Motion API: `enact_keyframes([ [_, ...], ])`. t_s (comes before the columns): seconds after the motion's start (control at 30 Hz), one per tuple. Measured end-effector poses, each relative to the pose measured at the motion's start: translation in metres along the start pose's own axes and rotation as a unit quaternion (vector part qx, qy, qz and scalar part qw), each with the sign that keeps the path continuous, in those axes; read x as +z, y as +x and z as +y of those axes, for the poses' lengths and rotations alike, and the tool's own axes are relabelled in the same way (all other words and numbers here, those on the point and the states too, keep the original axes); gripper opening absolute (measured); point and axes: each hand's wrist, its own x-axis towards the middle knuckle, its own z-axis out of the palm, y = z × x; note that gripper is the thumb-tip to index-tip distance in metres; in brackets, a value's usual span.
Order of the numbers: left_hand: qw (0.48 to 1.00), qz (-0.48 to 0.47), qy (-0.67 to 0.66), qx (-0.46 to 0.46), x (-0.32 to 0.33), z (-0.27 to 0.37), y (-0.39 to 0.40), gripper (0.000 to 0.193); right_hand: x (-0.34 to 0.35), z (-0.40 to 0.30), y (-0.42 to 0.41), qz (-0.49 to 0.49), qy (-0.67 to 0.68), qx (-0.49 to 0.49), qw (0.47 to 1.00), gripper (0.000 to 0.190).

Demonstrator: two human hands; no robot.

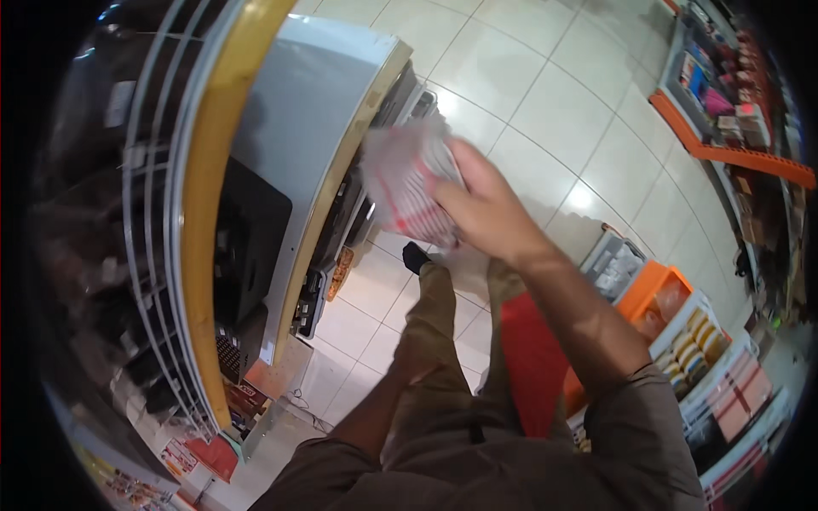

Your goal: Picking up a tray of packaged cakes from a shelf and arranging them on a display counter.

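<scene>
My right hand (476, 198) is raised in front of me and grips a white cloth with red stripes (409, 175). The cloth looks folded, with its layers fanned at the thumb, and it is blurred. Beside it on the left is the edge of a pale counter (313, 89). My left hand (416, 365) hangs low against my khaki trousers (434, 306); its fingers are too unclear to make out. Something flat and red (533, 358) lies over my right thigh, partly behind my right forearm.
A black laptop (252, 223) stands on the counter, behind a yellow-edged shelf (217, 128) with wire rails. Grey trays (310, 303) sit beneath. At right are an orange bin (658, 297), a grey crate (613, 262) and orange-edged shelving (722, 153). Pale tiles (511, 76) cover the floor.
</scene>
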Motion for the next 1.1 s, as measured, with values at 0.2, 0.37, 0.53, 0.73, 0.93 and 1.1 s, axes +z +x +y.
enact_keyframes([
  [0.2,0.995,-0.071,0.071,-0.011,-0.023,0.093,-0.05,0.08,0.044,-0.074,0.077,-0.07,-0.119,-0.102,0.985,0.038],
  [0.37,0.993,-0.051,0.108,-0.019,0.0,0.112,-0.059,0.072,0.046,-0.022,0.108,0.183,-0.47,-0.42,0.754,0.038],
  [0.53,0.992,0.009,0.128,0.003,0.041,0.104,-0.06,0.071,0.092,0.01,0.15,0.139,-0.553,-0.497,0.654,0.046],
  [0.73,0.994,0.025,0.105,0.001,0.056,0.112,-0.055,0.07,0.088,0.002,0.248,0.124,-0.703,-0.428,0.555,0.057],
  [0.93,0.992,0.022,0.124,0.02,0.057,0.11,-0.059,0.071,0.16,0.04,0.218,0.012,-0.732,-0.442,0.518,0.046],
  [1.1,0.986,-0.012,0.159,0.041,0.046,0.118,-0.062,0.068,0.201,0.057,0.261,0.017,-0.649,-0.485,0.586,0.055],
])
